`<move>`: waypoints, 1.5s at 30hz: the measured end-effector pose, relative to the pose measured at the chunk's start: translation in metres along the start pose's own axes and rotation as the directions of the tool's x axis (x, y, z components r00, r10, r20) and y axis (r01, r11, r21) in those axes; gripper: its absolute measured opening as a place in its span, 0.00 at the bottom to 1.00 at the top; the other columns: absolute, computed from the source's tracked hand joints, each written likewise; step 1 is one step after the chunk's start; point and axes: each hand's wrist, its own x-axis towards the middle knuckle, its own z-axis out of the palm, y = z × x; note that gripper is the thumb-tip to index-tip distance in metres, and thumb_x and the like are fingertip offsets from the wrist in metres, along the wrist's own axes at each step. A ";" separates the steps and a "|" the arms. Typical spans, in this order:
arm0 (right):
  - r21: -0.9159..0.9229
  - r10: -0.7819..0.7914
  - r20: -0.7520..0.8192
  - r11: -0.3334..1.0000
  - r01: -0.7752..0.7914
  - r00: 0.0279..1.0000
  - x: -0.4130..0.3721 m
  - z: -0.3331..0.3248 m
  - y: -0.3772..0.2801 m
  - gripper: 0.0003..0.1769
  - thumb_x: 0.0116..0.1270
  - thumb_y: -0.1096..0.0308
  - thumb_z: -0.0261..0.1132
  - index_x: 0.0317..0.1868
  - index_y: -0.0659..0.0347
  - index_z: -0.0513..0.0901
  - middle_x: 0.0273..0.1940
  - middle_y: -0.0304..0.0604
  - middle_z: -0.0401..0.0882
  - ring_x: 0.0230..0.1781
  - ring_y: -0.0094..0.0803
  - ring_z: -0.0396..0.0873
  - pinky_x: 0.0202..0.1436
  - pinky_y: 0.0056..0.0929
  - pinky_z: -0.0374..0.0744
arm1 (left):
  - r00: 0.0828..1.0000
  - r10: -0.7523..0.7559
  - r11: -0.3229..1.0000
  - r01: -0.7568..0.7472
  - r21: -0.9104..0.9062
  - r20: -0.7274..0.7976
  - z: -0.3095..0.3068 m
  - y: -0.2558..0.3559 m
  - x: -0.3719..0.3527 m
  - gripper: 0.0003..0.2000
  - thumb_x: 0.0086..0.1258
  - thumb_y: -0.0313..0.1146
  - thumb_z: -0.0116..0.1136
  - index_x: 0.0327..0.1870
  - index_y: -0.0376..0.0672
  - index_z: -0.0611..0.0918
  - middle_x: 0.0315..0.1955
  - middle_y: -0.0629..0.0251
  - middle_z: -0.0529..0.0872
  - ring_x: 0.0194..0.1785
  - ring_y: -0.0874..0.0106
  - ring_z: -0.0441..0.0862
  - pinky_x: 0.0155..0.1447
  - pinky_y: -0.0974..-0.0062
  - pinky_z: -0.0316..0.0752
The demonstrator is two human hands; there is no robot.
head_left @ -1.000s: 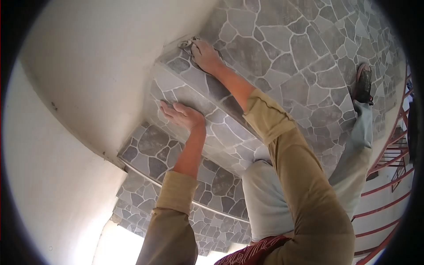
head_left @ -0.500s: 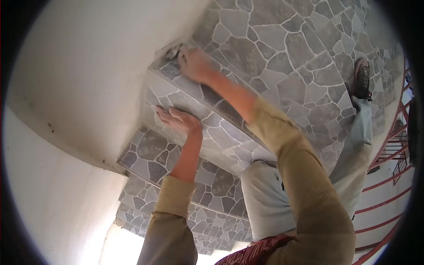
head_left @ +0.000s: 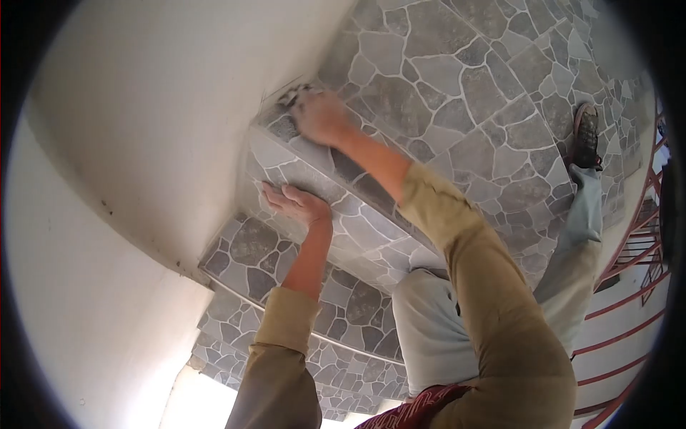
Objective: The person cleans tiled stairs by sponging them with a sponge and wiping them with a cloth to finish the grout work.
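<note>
Mottled rag [head_left: 294,94] lies bunched under the blurred right hand [head_left: 321,118], its fingers seemingly curled onto it, at the stone-patterned step [head_left: 357,175]'s wall-side corner, upper left of centre. Lower down, the left hand [head_left: 299,206] rests open against the riser [head_left: 364,222]. Beyond stands the pale wall [head_left: 164,129]; a shoe [head_left: 586,136] is upper right.

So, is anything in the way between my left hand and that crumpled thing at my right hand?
Yes, the step's edge runs between your left hand and the crumpled thing. Your right hand, blurred, also partly covers it. I see no loose object between them.
</note>
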 end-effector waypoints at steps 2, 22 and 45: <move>-0.014 -0.083 -0.021 0.996 0.083 0.996 -0.006 0.007 0.001 0.17 0.69 0.56 0.57 0.47 0.62 0.79 0.48 0.54 0.83 0.53 0.54 0.78 0.55 0.57 0.76 | 0.999 -0.038 0.999 0.037 0.030 0.025 -0.007 0.004 -0.007 0.33 0.77 0.51 0.37 0.75 0.34 0.60 0.71 0.41 0.60 0.75 0.46 0.55 0.75 0.49 0.54; 0.138 -0.234 -0.091 0.960 0.245 0.968 -0.004 0.018 0.100 0.18 0.72 0.62 0.55 0.53 0.66 0.77 0.49 0.66 0.78 0.52 0.61 0.75 0.57 0.54 0.73 | 0.996 -0.087 0.990 0.086 0.108 0.002 -0.008 0.010 -0.006 0.32 0.77 0.52 0.36 0.75 0.40 0.62 0.74 0.44 0.57 0.76 0.49 0.56 0.75 0.49 0.51; 0.384 -0.181 0.022 0.910 0.159 0.983 -0.097 -0.027 0.046 0.23 0.77 0.63 0.52 0.68 0.64 0.72 0.68 0.55 0.70 0.70 0.49 0.67 0.74 0.40 0.63 | 0.999 -0.032 0.996 0.032 0.081 0.000 -0.002 -0.001 -0.004 0.32 0.77 0.52 0.35 0.75 0.39 0.61 0.73 0.40 0.58 0.75 0.46 0.56 0.75 0.46 0.51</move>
